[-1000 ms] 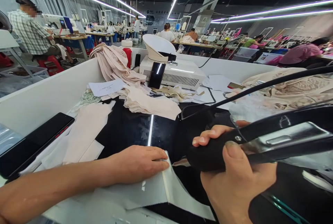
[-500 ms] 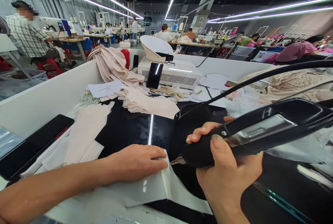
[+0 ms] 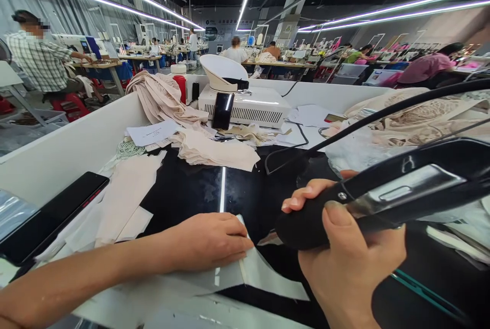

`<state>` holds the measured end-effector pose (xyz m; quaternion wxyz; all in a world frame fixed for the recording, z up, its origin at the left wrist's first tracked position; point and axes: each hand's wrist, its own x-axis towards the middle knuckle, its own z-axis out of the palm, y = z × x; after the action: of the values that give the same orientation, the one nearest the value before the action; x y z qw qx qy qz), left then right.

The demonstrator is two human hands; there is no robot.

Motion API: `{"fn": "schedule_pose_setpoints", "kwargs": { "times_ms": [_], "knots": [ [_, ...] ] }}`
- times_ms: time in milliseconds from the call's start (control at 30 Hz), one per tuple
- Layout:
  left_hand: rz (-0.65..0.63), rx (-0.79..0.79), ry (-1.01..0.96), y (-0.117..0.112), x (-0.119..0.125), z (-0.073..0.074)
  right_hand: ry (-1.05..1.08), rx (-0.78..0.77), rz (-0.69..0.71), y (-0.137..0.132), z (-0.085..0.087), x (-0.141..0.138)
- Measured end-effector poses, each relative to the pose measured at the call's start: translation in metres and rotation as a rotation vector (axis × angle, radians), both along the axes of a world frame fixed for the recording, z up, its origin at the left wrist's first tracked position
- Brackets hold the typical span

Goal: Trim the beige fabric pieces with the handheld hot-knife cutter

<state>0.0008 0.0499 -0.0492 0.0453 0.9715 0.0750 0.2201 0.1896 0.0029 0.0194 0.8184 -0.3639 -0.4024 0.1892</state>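
Note:
My left hand (image 3: 209,241) lies flat, fingers together, pressing a pale fabric piece (image 3: 264,274) onto the glossy black work surface (image 3: 184,191). My right hand (image 3: 344,262) is wrapped round the black handle of a corded hand tool (image 3: 386,196), thumb on top. The tool's rounded black nose sits just right of my left fingertips, over the folded edge of the fabric. Its black cable (image 3: 383,115) arcs up to the right.
Beige cut pieces (image 3: 214,151) and a draped beige garment (image 3: 161,97) lie at the back. A white machine (image 3: 245,104) with a phone (image 3: 222,110) leaning on it stands behind. Another phone (image 3: 49,214) lies left. White walls (image 3: 76,140) ring the table. People sew nearby.
The view has shifted slightly. My right hand with the tool moved a little left, then back right. My left hand stays pressed on the fabric.

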Motion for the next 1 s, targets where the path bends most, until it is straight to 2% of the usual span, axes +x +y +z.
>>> {"fn": "schedule_pose_setpoints", "kwargs": {
  "times_ms": [467, 767, 1000],
  "knots": [
    [0.009, 0.015, -0.046, 0.0, -0.007, -0.01, 0.009, 0.022, 0.063, 0.001, -0.004, -0.006],
    [0.001, 0.033, -0.071, -0.001, -0.008, -0.009, 0.001, 0.015, 0.053, -0.005, -0.002, -0.002],
    [-0.011, 0.06, -0.101, -0.002, -0.008, -0.007, -0.022, -0.003, 0.042, -0.01, -0.008, -0.003]
  ]
}}
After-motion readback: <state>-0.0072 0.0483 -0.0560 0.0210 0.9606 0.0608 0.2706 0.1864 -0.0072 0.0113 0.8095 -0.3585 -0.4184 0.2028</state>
